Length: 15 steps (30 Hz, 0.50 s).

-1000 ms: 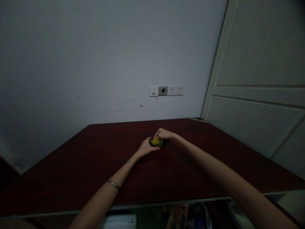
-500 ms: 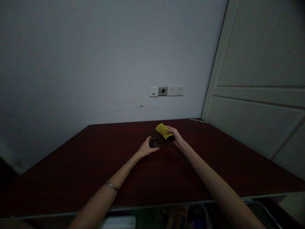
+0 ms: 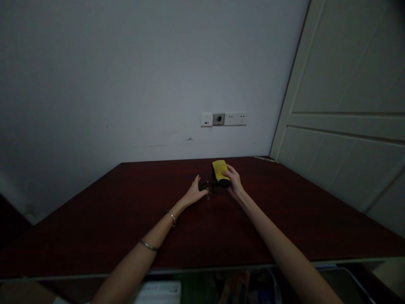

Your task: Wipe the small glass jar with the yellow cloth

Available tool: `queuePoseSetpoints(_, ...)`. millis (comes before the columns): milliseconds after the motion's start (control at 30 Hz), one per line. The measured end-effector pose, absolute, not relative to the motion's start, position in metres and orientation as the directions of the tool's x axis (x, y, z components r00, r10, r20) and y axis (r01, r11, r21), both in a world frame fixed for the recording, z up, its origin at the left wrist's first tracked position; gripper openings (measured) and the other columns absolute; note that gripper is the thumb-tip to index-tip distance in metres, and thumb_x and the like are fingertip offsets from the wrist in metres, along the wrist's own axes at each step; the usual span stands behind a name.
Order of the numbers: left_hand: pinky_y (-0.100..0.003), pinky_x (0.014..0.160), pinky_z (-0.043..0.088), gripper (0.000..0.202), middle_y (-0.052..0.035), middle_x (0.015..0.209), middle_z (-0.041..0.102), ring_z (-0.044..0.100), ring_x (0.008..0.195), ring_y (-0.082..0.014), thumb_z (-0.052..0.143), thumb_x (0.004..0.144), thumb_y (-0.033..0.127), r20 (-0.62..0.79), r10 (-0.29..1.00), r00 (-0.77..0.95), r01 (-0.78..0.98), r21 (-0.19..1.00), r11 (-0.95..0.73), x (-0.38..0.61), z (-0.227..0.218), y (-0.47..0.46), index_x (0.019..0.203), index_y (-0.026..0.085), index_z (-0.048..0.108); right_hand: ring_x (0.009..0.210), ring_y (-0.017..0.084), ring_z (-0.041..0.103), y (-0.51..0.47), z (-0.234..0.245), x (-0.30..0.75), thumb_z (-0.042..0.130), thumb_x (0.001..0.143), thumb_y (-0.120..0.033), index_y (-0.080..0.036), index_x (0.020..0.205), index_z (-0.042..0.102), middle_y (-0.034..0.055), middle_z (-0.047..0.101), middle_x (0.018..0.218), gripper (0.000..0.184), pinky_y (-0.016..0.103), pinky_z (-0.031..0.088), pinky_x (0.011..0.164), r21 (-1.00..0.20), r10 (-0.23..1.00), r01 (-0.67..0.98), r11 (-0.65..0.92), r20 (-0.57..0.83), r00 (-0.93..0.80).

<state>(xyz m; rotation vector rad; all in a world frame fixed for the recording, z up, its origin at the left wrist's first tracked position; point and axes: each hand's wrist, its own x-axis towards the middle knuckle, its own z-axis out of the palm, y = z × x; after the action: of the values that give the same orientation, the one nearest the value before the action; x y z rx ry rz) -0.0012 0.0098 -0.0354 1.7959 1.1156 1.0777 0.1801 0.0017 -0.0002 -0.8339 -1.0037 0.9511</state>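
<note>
My left hand [image 3: 193, 194] is at a small, round, clear glass dish [image 3: 209, 185] on the dark red table. Its thumb lies along the near side and its fingers point up at the left, curved round the dish. Dim light blurs the exact contact. In my right hand [image 3: 233, 179] is a yellow cloth [image 3: 220, 169] with a black underside and end, gripped with the thumb on top. The cloth is just above and right of the dish, with its dark lower edge close to the rim. I cannot tell whether they touch.
The dark red tabletop [image 3: 142, 185] meets a pale wall with sockets [image 3: 236, 119]. A white panelled door [image 3: 344, 93] is on the right. Below the table's front edge are a white box [image 3: 161, 292] and other dim items.
My right hand has turned the yellow cloth more upright and shifted it slightly. The fingers of my left hand have risen and straightened a little beside the dish. The view has shifted slightly.
</note>
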Motion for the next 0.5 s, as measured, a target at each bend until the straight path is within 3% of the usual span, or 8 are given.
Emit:
queuePoseSetpoints(100,-0.036,0.106,0.028,0.063,-0.0173,0.137,0.039,0.036,0.128,-0.022,0.059,0.071,0.024,0.418,0.898,0.138,0.13,0.891,-0.434,-0.003,-0.019,0.011,0.129,0.011,0.037,0.086,0.022,0.06,-0.003,0.002,0.174,0.061,0.057,-0.031,-0.018,0.112,0.048,0.0063,0.063,0.098,0.057,0.032,0.049,0.072,-0.89,0.915,-0.227,0.395,0.36,0.181)
queuePoseSetpoints(167,-0.036,0.103,0.034,0.052,-0.0157,0.129,0.049,0.046,0.121,-0.0219,0.058,0.073,0.026,0.438,0.895,0.086,0.03,0.897,-0.442,-0.004,-0.007,0.008,0.121,0.011,0.046,0.086,0.022,0.06,-0.008,0.004,0.169,0.063,0.057,-0.03,-0.019,0.113,0.046,0.0058,0.062,0.097,0.06,0.032,0.049,0.073,-0.892,0.919,-0.224,0.394,0.374,0.125)
queuePoseSetpoints(333,-0.038,0.096,0.041,0.041,-0.0114,0.112,0.063,0.056,0.106,-0.0235,0.063,0.07,0.033,0.373,0.911,0.173,-0.038,0.927,-0.372,-0.005,0.014,-0.002,0.104,0.01,0.06,0.087,0.02,0.06,-0.02,0.008,0.155,0.069,0.055,-0.028,-0.02,0.111,0.046,0.0037,0.061,0.094,0.061,0.033,0.05,0.076,-0.879,0.918,-0.276,0.388,0.396,0.027)
queuePoseSetpoints(500,-0.037,0.091,0.044,0.044,-0.0111,0.109,0.064,0.059,0.102,-0.024,0.071,0.062,0.029,0.363,0.893,0.268,-0.099,0.932,-0.349,-0.005,0.023,-0.006,0.101,0.01,0.062,0.086,0.019,0.061,-0.02,0.004,0.148,0.073,0.054,-0.029,-0.021,0.104,0.047,0.0024,0.061,0.091,0.057,0.035,0.05,0.08,-0.871,0.913,-0.297,0.391,0.407,0.006)
